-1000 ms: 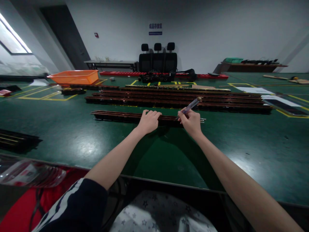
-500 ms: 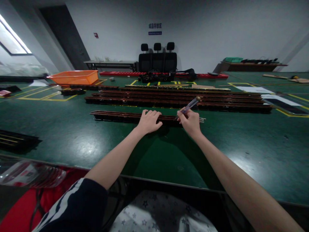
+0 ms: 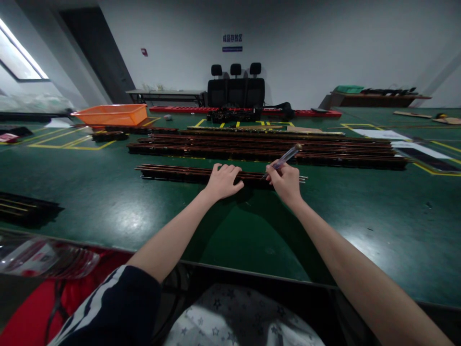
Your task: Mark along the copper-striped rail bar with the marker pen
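Observation:
A short bundle of dark strips with coppery rods (image 3: 173,172) lies across the green table (image 3: 237,235). My left hand (image 3: 224,181) rests over its middle, fingers on the strips and thumb apart toward the right. Near the bundle's right end, my right hand (image 3: 284,181) is closed around a clear pen-like tool (image 3: 287,156), its tip pointing down at the strips. Silvery rod ends stick out just right of that hand. Behind both hands lies a longer stack of similar strips (image 3: 216,146).
An orange bin (image 3: 113,115) stands at the back left. More dark strips (image 3: 27,209) lie at the left edge. White papers (image 3: 382,133) are at the right. A plastic bottle (image 3: 46,258) is below the table's front left edge.

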`<state>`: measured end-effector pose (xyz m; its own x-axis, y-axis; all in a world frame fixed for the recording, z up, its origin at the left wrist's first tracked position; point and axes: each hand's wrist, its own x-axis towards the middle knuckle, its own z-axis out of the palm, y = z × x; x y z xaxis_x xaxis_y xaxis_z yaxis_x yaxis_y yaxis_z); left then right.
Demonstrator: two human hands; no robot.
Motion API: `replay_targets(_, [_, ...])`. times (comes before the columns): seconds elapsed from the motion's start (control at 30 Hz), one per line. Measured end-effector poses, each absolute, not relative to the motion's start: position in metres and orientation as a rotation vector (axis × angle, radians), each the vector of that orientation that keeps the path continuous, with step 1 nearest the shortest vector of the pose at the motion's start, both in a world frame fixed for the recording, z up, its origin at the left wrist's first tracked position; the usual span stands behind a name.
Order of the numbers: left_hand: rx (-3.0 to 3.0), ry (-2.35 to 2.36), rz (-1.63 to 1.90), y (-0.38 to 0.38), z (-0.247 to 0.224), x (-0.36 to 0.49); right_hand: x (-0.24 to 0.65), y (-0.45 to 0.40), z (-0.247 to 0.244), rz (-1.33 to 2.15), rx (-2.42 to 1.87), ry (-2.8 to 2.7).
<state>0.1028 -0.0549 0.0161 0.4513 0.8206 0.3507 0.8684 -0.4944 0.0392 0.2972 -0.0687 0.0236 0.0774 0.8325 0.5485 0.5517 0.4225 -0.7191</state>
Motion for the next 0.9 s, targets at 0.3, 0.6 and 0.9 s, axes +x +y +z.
replay_targets(0.3, [-2.563,-1.494,-0.477,-0.0537,0.0151,0.1011,0.3001,-0.068,0.0241,0.281,-1.28,-1.573])
replay_targets(0.6, [-2.568,-1.493,-0.477,-0.0532,0.0155,0.1012,0.3006,-0.0692,0.0238,0.273,-1.275,-1.576])
replay_targets(0.9, [-2.536,-1.503,-0.478,-0.0549,0.0157,0.1032,0.2984,-0.0695,0.0218,0.336,-1.212,-1.609])
